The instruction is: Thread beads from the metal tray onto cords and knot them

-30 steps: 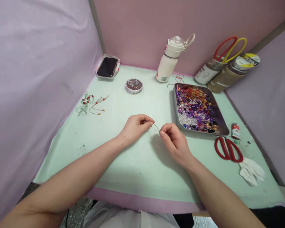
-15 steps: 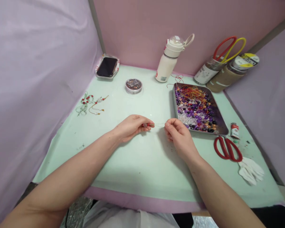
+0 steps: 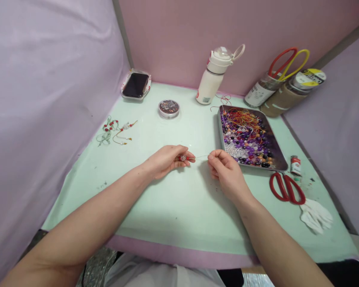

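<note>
Over the middle of the green cloth, my left hand is closed around a small string of beads, red with a clear, pinkish one between. A thin pale cord runs from these beads across to my right hand. The right thumb and index finger pinch the cord's far end, and the cord looks taut between the two hands. Part of the beadwork is hidden in the left fingers. Just beyond the right hand is a metal tray holding many loose purple, black, clear and orange beads and tangled cords.
Red-handled scissors, a lighter and a white glove lie at the right. A beaded green cord lies left. Farther back are a phone, a round tin, a white bottle and jars.
My left thumb has lifted slightly and the left fingers have loosened, so more of the beads shows. The right hand holds its pinch in nearly the same place.
</note>
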{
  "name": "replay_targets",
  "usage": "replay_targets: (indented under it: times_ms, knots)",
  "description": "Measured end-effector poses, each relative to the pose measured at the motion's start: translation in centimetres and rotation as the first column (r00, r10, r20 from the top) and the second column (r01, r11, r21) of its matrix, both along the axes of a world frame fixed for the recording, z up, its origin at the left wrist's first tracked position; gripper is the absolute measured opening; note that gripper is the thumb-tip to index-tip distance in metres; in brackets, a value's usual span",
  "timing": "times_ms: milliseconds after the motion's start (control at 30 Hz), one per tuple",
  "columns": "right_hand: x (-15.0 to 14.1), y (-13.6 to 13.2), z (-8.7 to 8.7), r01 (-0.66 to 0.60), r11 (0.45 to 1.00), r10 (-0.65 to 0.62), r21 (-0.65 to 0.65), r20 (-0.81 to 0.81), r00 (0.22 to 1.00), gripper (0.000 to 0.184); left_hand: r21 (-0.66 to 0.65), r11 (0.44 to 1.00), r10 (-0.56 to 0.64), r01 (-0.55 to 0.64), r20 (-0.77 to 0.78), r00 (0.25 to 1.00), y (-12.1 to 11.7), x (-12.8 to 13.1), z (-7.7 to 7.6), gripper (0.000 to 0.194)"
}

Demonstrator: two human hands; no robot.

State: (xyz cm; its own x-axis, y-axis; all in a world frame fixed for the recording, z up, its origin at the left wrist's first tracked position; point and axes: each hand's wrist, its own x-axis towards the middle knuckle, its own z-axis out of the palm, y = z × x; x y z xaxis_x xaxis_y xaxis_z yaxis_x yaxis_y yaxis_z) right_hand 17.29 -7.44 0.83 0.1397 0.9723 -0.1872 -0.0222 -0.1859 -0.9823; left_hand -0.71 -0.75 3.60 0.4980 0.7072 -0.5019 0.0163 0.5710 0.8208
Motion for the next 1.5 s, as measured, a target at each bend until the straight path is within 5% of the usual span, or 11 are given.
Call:
replay_targets:
  times_ms: [200, 633, 867, 1267, 1500]
  knots:
    - [-0.1, 0.1, 0.2, -0.008, 0.999, 0.012, -0.049, 0.072, 0.997, 0.024, 0.078, 0.996, 0.039, -0.039, -0.007, 0.999, 0.5, -0.3, -0.4, 0.011]
    - [-0.1, -0.1, 0.4, -0.067, 0.998, 0.069, -0.019, 0.262, 0.962, 0.021, 0.015, 0.984, 0.176, -0.178, 0.105, 0.979, 1.3, -0.9, -0.6, 0.019]
    - [-0.1, -0.1, 0.1, -0.147, 0.988, 0.097, 0.052, 0.539, 0.837, 0.014, 0.248, 0.938, 0.242, -0.243, 0.038, 0.970, 1.5, -0.8, -1.6, 0.024]
    - [0.0, -0.3, -0.6, -0.264, 0.964, 0.159, 0.009, 0.781, 0.604, 0.013, 0.159, 0.948, 0.259, -0.275, 0.112, 0.959, 1.5, -1.1, -0.9, 0.021]
    - [-0.1, -0.2, -0.4, -0.283, 0.959, 0.185, -0.023, 0.807, 0.561, 0.013, 0.101, 0.963, 0.238, -0.251, 0.127, 0.963, 1.4, -1.1, -0.3, 0.023]
